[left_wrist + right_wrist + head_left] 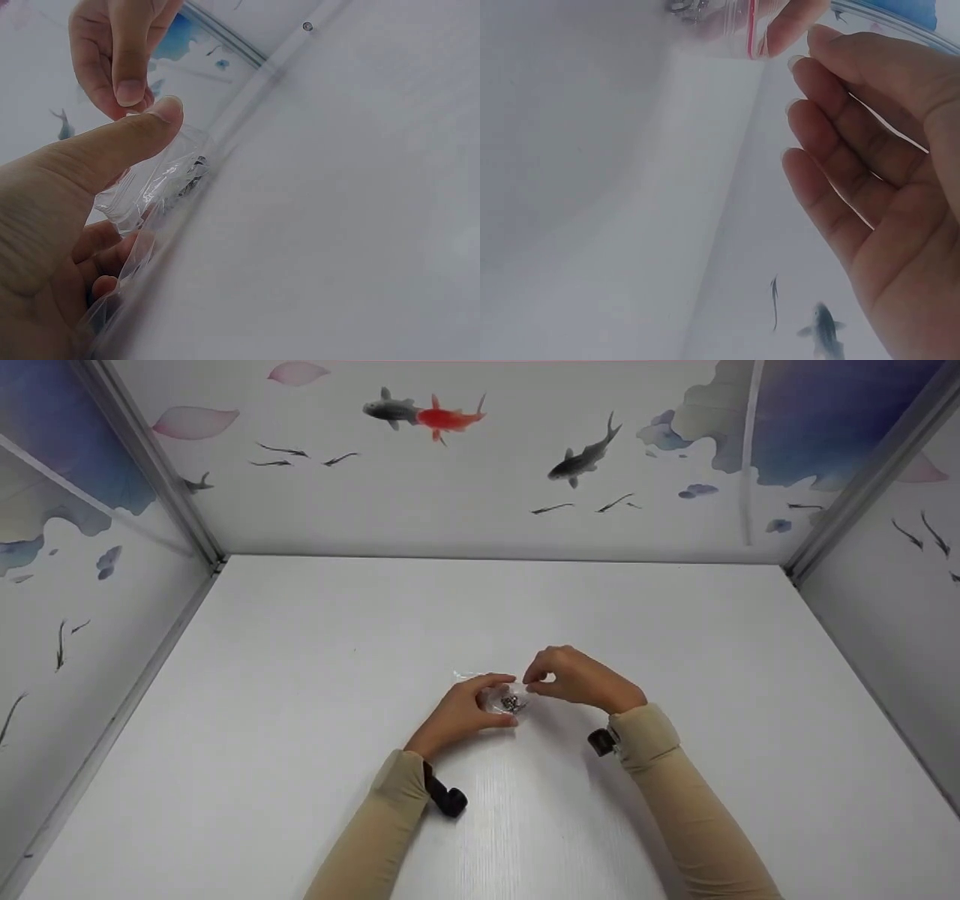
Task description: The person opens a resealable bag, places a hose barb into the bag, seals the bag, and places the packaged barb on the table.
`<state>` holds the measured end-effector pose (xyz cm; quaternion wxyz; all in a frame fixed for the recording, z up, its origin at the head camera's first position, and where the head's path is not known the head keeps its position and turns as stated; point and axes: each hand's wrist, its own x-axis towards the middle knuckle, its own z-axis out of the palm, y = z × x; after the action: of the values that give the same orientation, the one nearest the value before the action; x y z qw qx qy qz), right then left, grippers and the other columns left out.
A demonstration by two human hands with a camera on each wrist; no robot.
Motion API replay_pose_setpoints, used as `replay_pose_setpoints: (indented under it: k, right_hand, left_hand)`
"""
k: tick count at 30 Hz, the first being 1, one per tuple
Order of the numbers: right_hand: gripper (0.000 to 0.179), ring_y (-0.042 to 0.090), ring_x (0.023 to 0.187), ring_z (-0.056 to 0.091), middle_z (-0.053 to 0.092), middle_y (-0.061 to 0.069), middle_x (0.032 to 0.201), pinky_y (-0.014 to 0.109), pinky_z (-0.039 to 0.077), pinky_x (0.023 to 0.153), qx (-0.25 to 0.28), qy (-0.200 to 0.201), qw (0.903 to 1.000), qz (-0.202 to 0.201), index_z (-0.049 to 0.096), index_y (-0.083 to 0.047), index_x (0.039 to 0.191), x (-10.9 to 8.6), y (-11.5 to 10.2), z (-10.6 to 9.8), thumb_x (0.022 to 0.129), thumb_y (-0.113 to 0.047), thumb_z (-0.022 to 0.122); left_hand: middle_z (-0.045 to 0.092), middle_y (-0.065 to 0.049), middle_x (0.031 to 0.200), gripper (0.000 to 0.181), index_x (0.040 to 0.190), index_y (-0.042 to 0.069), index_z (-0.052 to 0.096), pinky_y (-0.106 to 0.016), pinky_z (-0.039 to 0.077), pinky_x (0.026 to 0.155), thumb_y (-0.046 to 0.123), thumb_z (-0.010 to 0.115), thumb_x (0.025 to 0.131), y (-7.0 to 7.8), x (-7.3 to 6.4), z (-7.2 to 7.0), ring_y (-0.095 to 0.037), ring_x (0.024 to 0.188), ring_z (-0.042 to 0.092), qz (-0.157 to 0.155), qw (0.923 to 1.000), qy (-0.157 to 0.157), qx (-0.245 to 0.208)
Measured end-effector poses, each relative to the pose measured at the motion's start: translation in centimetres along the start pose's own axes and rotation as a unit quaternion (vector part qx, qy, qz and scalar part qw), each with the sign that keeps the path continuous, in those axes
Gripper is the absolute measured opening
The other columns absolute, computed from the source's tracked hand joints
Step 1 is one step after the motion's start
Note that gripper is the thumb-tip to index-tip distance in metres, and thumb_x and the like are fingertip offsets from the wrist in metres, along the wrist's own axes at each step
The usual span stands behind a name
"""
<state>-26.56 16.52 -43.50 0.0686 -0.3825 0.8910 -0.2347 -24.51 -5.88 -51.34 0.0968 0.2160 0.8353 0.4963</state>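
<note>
A small clear zip-lock bag [491, 701] with a red strip at its mouth [753, 30] is between the two hands. Small dark metallic pieces [511, 703] lie bunched inside it; their exact kind is too small to tell. My left hand [461, 712] holds the bag, thumb on the near side and fingers curled round the far side. Clear plastic [124, 277] also hangs by its lower fingers. At the bag's mouth, my right hand [581, 679] pinches the edge between thumb and forefinger. Its other fingers [821, 187] are loosely bent.
A white tabletop [300, 622] spreads beneath both hands. White panels [480, 510] printed with fish and petals enclose the back and sides, with metal posts [832, 517] at the corners. Black wrist cameras [450, 802] sit on both sleeves.
</note>
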Motion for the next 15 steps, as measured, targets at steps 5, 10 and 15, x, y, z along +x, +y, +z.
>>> replay_pose_setpoints:
  k: [5,10,15]
  right_hand:
    - [0.016,0.022,0.092,0.065,0.072,0.008,0.098,0.042,0.053,0.083,0.005,-0.005,1.0000,0.005,0.074,-0.002,0.101,-0.3,0.3,-0.2,0.087,-0.008,0.070]
    - [0.016,0.023,0.093,0.066,0.072,0.009,0.100,0.043,0.053,0.084,0.015,-0.010,0.9997,0.014,0.073,-0.002,0.102,-1.1,0.6,-0.6,0.087,-0.009,0.070]
    - [0.017,0.024,0.094,0.066,0.072,0.009,0.101,0.043,0.053,0.083,0.015,-0.010,0.9993,0.032,0.073,-0.002,0.102,-2.0,1.0,-0.9,0.087,-0.010,0.070]
  left_hand:
    - [0.059,0.002,0.131,0.064,0.133,0.025,0.057,-0.034,0.041,0.092,0.035,0.082,0.075,-0.1,0.1,0.0,-0.012,0.104,0.052,0.001,1.0000,-0.001,0.002]
    - [0.059,0.000,0.132,0.065,0.133,0.021,0.058,-0.037,0.041,0.099,0.033,0.083,0.075,-0.1,0.1,0.1,-0.014,0.113,0.054,0.003,1.0000,0.000,-0.007]
    - [0.060,0.000,0.132,0.066,0.133,0.020,0.058,-0.038,0.040,0.100,0.033,0.084,0.073,-0.1,0.2,0.1,-0.015,0.115,0.054,0.004,0.9999,0.004,-0.010]
